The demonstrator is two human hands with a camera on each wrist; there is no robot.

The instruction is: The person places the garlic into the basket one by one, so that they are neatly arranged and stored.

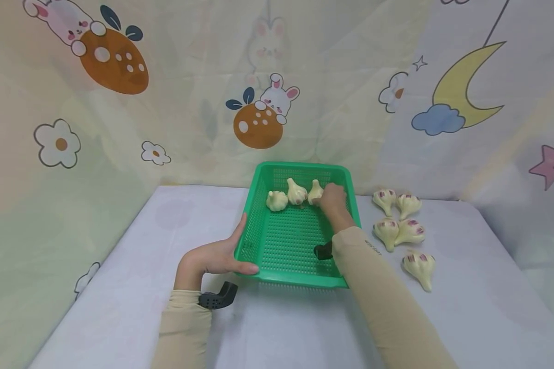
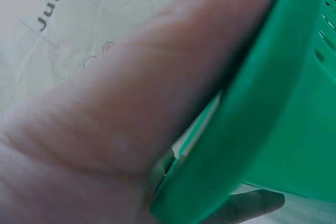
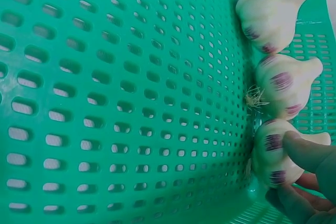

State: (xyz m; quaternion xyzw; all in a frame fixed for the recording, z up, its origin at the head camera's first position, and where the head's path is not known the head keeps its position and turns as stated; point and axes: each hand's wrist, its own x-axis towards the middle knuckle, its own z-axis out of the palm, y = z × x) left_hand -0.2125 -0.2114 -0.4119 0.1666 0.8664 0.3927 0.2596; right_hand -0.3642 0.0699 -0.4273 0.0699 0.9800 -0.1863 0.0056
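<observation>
A green plastic basket (image 1: pixel 295 278) with perforated walls and floor stands on the table. Inside, three garlic bulbs lie in a row by its far wall: a left garlic bulb (image 1: pixel 277 201), a middle garlic bulb (image 1: pixel 297 192) and a right garlic bulb (image 3: pixel 273 153). My right hand (image 1: pixel 334 201) reaches into the basket and pinches the right bulb between thumb and fingers; the right wrist view shows its purple streaks. With my left hand (image 1: pixel 217 258) I hold the basket's near left corner. Its thumb lies at the near rim, and a finger (image 2: pixel 257 204) shows below the rim.
Right of the basket, several more garlic bulbs lie on the white table (image 1: pixel 471 307), one garlic bulb (image 1: pixel 419 267) nearer than the others. A patterned cloth (image 1: pixel 189 92) hangs behind the table and along its sides.
</observation>
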